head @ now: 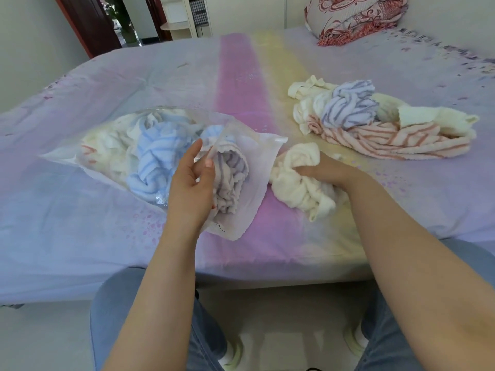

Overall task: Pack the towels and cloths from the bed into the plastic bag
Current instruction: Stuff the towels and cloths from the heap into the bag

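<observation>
At nine o'clock the plastic bag (107,145) lies on the bed (80,81), already part filled. My left hand (191,180) pinches its open edge, lifting the mouth clear, I judge. My right hand (316,167) clutches a cream cloth (297,188) beside it. At two o'clock, the remaining pile (375,124) waits.
</observation>
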{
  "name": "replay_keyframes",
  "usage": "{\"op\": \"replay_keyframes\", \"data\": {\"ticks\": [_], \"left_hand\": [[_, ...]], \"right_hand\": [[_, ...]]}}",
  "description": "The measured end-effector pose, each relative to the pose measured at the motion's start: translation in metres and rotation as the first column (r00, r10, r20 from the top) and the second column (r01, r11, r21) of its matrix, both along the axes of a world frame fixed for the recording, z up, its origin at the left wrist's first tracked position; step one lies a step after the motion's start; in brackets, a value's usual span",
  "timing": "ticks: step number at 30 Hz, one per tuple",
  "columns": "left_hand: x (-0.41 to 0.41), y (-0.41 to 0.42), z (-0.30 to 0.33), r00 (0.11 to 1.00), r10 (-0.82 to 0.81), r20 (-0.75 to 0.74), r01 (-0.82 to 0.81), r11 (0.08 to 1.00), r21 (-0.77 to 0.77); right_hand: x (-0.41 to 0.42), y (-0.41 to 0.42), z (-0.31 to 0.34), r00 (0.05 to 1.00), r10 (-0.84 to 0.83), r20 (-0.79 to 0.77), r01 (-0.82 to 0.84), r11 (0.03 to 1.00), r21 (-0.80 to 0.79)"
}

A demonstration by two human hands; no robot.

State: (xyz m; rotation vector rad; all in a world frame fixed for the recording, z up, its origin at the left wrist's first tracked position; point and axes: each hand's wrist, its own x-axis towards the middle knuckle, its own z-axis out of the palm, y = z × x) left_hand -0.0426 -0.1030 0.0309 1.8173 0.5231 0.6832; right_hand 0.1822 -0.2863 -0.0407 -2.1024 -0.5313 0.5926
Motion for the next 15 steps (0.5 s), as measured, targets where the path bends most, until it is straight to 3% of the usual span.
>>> {"op": "replay_keyframes", "data": {"ticks": [4,6,9,10,12,15], "left_hand": [[0.004,0.003,0.005,1.0,0.029,-0.005,-0.029,0.999,0.036],[0.004,0.005,0.008,0.999,0.049,-0.014,-0.047,0.988,0.147],[0.004,0.008,0.016,0.991,0.122,-0.061,-0.093,0.932,0.351],[0.005,0.009,0.019,0.99,0.125,-0.06,-0.092,0.915,0.393],[0.009,0.013,0.024,0.992,0.113,-0.051,-0.076,0.879,0.471],[0.019,0.019,0.027,0.993,0.112,-0.037,-0.07,0.809,0.584]], "right_hand": [[-0.03,0.002,0.007,0.993,0.067,0.099,-0.053,0.989,-0.141],[-0.06,0.001,0.006,0.985,0.064,0.157,-0.032,0.979,-0.2],[-0.101,-0.004,0.0,0.855,0.126,0.504,0.09,0.919,-0.383],[-0.108,-0.006,-0.004,0.817,0.185,0.546,0.073,0.906,-0.417],[-0.113,-0.014,-0.008,0.825,0.278,0.493,-0.067,0.913,-0.403],[-0.113,-0.023,-0.005,0.897,0.341,0.281,-0.274,0.928,-0.251]]}}
